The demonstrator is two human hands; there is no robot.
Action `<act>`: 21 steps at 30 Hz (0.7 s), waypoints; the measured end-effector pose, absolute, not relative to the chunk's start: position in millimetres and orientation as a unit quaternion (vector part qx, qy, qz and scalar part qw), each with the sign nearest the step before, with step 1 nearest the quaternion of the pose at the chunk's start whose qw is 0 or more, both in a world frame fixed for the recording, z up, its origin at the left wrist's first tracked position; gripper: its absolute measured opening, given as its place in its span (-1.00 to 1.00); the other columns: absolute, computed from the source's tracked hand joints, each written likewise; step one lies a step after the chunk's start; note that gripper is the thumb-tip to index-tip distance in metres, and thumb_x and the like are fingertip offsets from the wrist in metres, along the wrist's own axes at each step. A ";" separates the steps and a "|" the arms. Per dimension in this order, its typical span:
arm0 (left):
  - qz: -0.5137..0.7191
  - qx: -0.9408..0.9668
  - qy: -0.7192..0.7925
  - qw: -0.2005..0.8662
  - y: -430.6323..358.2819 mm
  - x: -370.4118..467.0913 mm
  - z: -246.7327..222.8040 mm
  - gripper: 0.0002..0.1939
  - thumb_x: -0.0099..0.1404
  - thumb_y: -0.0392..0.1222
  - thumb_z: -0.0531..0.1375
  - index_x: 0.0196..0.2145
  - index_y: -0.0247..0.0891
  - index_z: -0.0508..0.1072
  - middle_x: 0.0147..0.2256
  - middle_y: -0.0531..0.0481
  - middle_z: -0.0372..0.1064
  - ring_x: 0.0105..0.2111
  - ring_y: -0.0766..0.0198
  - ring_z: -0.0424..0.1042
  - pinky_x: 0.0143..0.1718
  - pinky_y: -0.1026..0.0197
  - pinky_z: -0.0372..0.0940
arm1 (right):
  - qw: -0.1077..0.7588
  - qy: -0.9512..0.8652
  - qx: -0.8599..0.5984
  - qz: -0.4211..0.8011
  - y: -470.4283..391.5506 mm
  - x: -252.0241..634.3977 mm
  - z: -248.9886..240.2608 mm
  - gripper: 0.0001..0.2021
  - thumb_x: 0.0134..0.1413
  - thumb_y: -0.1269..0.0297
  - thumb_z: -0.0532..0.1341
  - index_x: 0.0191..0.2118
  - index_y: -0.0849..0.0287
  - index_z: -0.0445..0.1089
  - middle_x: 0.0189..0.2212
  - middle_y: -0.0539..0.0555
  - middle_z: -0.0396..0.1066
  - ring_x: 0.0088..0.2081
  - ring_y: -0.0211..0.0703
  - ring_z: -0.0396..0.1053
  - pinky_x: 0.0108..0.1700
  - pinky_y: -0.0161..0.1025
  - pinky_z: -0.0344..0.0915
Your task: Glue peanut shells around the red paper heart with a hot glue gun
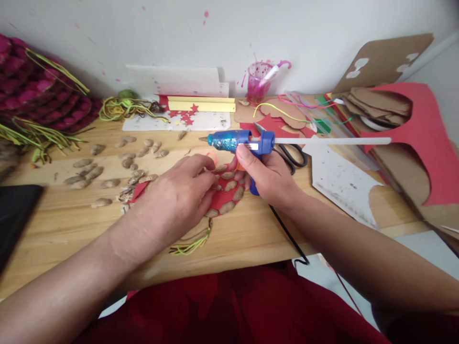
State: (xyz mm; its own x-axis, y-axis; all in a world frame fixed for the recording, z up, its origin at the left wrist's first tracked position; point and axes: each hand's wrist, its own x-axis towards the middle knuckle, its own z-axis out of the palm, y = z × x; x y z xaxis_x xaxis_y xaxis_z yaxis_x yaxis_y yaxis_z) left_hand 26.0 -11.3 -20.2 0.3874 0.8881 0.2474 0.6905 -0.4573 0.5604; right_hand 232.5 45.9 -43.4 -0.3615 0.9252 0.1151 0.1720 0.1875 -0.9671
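Observation:
My right hand (270,174) is wrapped round the handle of a blue glue gun (229,140), held level with its nozzle toward the left. A long white glue stick (333,141) sticks out of its back. Below lies a red disc (224,197) with peanuts (226,207) set along its edge and some further in. My left hand (190,186) is over the disc's left part, fingers bent and closed at a small peanut (217,187); its fingertips are partly hidden. A tuft of yellow-green yarn (191,244) hangs off the disc's near edge.
Loose peanuts (86,171) lie to the left, by a black flat object (16,215). Scissors (292,157) rest behind my right hand. Red paper stars (186,116), yarn (125,110) and a pink-stained cup (258,83) stand along the wall. Cut cardboard (387,52) and red card (437,143) are at right.

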 end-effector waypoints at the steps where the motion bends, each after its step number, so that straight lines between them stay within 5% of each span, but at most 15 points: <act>1: 0.260 0.815 0.486 0.181 -11.4 25.9 -20.3 -0.87 0.36 -0.23 0.23 -0.25 -0.14 0.61 -0.06 -0.18 0.46 -0.08 0.00 0.43 0.01 0.02 0.34 | 0.386 -0.666 -0.412 0.487 46.0 232.6 -43.3 -0.47 0.34 -0.27 0.13 -0.41 0.10 0.35 -0.51 -0.01 0.35 -0.41 -0.18 0.40 -0.43 -0.25 0.27; 21: 0.285 0.799 0.493 0.193 -5.2 14.5 -9.3 -0.75 0.40 -0.27 0.15 -0.18 -0.09 0.65 -0.08 -0.11 0.53 -0.15 0.09 0.50 -0.07 0.10 0.36 | 0.383 -0.646 -0.408 0.519 47.4 232.8 -41.2 -0.47 0.33 -0.26 0.16 -0.44 0.10 0.40 -0.56 -0.03 0.34 -0.54 -0.25 0.34 -0.52 -0.27 0.24</act>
